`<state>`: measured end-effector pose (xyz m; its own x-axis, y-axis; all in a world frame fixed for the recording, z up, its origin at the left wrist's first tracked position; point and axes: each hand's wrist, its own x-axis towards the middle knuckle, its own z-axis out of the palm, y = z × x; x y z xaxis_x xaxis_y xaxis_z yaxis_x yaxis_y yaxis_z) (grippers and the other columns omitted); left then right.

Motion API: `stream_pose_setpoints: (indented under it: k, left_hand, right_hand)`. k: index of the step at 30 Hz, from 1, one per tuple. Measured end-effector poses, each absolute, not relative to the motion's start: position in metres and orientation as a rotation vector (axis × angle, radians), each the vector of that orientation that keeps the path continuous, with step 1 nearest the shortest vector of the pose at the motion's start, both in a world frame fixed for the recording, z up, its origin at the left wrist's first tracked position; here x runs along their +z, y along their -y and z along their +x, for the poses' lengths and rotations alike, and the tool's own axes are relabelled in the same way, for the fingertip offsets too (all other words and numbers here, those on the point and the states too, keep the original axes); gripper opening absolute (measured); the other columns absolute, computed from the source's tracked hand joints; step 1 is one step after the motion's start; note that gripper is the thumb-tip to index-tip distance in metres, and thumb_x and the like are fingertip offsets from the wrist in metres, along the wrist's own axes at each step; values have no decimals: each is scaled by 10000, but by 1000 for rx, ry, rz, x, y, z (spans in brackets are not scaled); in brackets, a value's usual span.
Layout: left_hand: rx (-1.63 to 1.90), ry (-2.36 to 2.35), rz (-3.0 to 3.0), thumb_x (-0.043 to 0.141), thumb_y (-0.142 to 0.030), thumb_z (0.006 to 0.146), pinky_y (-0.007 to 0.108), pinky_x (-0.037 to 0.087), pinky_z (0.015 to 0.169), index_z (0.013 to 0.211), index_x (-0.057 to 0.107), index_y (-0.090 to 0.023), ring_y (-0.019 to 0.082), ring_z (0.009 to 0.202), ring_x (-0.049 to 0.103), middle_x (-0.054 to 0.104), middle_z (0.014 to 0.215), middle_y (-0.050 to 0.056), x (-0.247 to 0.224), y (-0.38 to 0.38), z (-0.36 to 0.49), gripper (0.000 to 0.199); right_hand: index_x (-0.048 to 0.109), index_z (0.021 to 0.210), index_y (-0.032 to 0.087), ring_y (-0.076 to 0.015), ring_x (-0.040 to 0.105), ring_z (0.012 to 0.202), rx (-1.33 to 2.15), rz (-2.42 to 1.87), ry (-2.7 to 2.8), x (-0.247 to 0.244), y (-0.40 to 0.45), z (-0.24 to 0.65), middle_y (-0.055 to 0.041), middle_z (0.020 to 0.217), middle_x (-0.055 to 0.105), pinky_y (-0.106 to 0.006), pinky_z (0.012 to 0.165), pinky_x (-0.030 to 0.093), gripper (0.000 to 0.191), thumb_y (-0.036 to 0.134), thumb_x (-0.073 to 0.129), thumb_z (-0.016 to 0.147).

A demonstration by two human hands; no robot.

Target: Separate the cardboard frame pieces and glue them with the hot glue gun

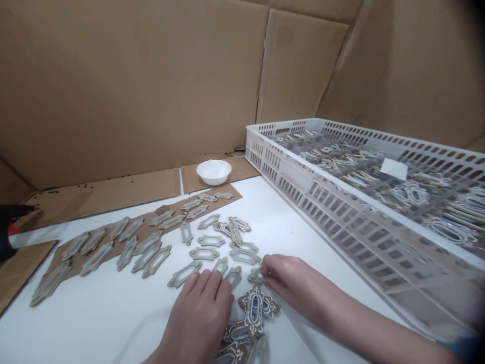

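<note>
Flat grey frame pieces (pixel 210 240) with oval cut-outs lie scattered on the white table (pixel 94 318), and more sit in rough rows on a brown cardboard sheet (pixel 113 242). My left hand (pixel 200 308) rests palm-down with its fingers apart, the fingertips on or against the grey pieces near it. My right hand (pixel 286 278) comes in from the lower right, its fingertips pinching the end of a small grey frame piece (pixel 255 275). Between my hands and below them lies a stack of brown frames with white ornament (pixel 254 308).
A white plastic crate (pixel 359 202) full of similar pieces stands at the right. A white bowl (pixel 214 172) sits at the back. A black glue gun (pixel 15 227) with a red tip lies at the left edge. Cardboard sheets line the walls.
</note>
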<state>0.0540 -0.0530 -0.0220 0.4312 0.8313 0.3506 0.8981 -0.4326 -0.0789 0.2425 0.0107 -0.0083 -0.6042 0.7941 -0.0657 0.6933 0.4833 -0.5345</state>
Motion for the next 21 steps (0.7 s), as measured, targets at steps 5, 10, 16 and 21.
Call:
stream_pose_setpoints:
  k: [5, 10, 16, 21]
  left_hand:
    - [-466, 1480, -2297, 365, -114, 792, 331, 306, 611, 660, 515, -183, 205, 627, 458, 508, 630, 26, -22, 52, 54, 212]
    - [-521, 1475, -2297, 350, -100, 788, 321, 317, 596, 663, 513, -183, 191, 591, 461, 524, 626, 23, -24, 50, 54, 222]
    - [-668, 1391, -2370, 388, -193, 798, 276, 365, 557, 776, 531, -179, 165, 589, 501, 560, 651, 20, -21, 48, 56, 145]
    - [-808, 1261, -2359, 389, -196, 807, 264, 402, 553, 861, 518, -150, 159, 601, 545, 608, 692, 31, -18, 46, 58, 147]
  right_hand:
    - [468, 655, 163, -112, 469, 575, 747, -1377, 2521, -6, -11, 240, -20, 643, 549, -240, 522, 324, 136, 92, 405, 753]
    - [501, 708, 172, -118, 490, 628, 795, -1275, 2491, -7, -9, 242, -10, 686, 562, -244, 566, 358, 115, 114, 417, 762]
    - [500, 688, 157, -123, 484, 598, 791, -1296, 2488, -3, -7, 236, -30, 665, 542, -257, 554, 381, 166, 148, 373, 794]
    - [510, 726, 160, -119, 490, 616, 773, -1158, 2463, -2, -7, 236, -29, 694, 545, -251, 566, 397, 163, 140, 367, 803]
